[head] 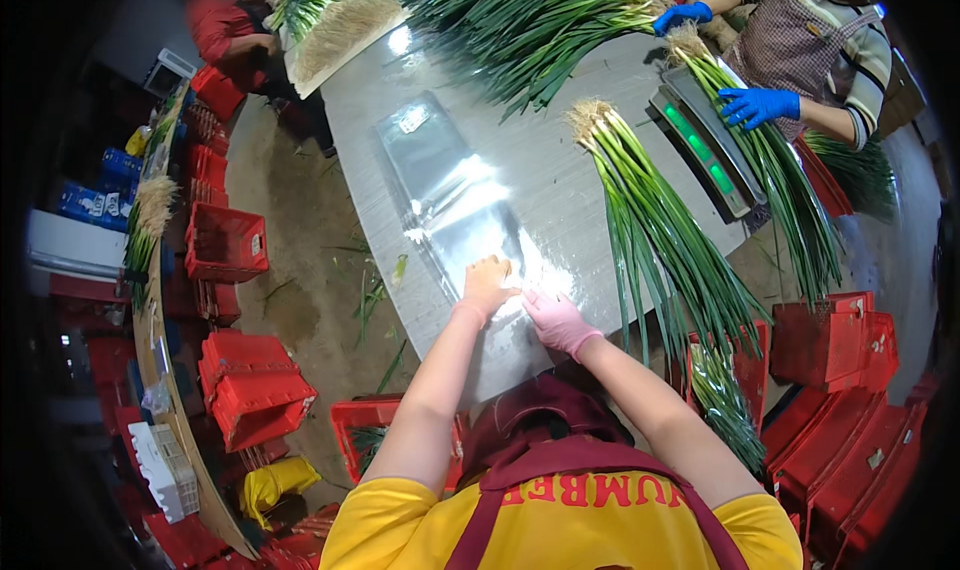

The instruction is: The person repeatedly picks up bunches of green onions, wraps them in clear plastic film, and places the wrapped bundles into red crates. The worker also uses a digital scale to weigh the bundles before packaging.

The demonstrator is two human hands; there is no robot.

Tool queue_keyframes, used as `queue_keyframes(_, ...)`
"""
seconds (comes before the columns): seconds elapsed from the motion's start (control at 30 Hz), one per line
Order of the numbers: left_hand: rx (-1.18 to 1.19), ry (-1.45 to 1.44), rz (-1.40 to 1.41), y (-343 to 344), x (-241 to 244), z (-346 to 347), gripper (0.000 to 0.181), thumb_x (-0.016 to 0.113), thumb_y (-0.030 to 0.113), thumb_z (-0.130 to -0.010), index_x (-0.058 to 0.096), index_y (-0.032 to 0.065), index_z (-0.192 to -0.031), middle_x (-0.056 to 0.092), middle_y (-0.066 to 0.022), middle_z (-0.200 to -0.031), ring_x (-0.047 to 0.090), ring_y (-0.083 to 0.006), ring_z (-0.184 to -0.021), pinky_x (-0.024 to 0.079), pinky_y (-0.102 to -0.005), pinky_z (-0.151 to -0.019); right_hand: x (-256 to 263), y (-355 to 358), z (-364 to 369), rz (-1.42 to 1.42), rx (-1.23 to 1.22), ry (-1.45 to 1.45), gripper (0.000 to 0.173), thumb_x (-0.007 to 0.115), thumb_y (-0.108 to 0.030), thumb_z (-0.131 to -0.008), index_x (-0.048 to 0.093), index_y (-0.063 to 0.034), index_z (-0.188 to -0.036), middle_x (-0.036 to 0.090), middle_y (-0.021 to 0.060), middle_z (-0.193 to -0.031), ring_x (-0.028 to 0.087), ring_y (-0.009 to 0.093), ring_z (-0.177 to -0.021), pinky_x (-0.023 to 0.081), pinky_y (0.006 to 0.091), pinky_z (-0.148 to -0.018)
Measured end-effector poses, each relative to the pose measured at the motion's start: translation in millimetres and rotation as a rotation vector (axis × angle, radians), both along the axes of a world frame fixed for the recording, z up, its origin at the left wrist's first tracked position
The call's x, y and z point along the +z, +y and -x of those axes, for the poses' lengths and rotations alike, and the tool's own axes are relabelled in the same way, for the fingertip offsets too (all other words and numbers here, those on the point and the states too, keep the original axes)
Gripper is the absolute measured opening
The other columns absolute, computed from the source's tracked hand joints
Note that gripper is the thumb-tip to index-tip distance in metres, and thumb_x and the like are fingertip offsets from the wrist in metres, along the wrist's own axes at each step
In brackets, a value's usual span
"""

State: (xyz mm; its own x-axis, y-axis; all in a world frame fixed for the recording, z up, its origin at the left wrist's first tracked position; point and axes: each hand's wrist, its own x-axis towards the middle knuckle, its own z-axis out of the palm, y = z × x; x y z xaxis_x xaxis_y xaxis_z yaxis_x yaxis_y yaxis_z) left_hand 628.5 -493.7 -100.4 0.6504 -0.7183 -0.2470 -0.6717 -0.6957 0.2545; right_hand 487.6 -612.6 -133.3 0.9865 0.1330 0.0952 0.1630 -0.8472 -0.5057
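Observation:
A stack of clear plastic bags [427, 150] lies flat on the metal table [352, 135] before me, its near end lost in bright glare. On that near end rests my left hand [487, 281], its fingers curled. My right hand [559, 322], in a pink glove, reaches in from the other side. The two hands' fingertips almost meet at the plastic; glare hides whether they pinch the film. To the right of my hands is a loose bunch of green onions [652, 202], roots pointing away, leaves hanging over the table's near edge.
Across the table, a co-worker's blue-gloved hand [759, 107] touches green onions on a digital scale [697, 150]. A large onion pile [517, 22] covers the far side. Another person [225, 30] stands far left. Red crates [255, 390] line the floor at left; more red crates [825, 345] stand right.

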Motion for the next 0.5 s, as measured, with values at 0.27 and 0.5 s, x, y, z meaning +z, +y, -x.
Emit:
queue_keyframes(0.27, -0.132, -0.102, 0.180, 21.7, -37.7, -39.7, 0.010, 0.052, 0.007, -0.074, 0.054, 0.0061, -0.084, 0.056, -0.0144, -0.082, 0.057, -0.0327, -0.077, 0.042, -0.0412, -0.070, 30.8, -13.4, -25.3, 0.140, 0.151, 0.531, 0.057, 0.053, -0.023, -0.079, 0.039, -0.0060, -0.131, 0.039, 0.0069, -0.137, 0.031, 0.019, -0.129, 0.024, 0.0372, -0.105)
queue_keyframes(0.5, -0.162, 0.203, 0.315, 2.9, 40.7, -7.3, 0.014, 0.053, 0.011, -0.079, 0.057, 0.0067, -0.091, 0.059, -0.0167, -0.079, 0.057, -0.0372, -0.070, 0.046, -0.0454, -0.064, 47.8, -169.1, -108.1, -0.047, -0.716, 0.160, 0.064, 0.062, -0.035, -0.077, 0.041, -0.0039, -0.129, 0.042, 0.0193, -0.131, 0.037, 0.031, -0.125, 0.032, 0.0410, -0.101)
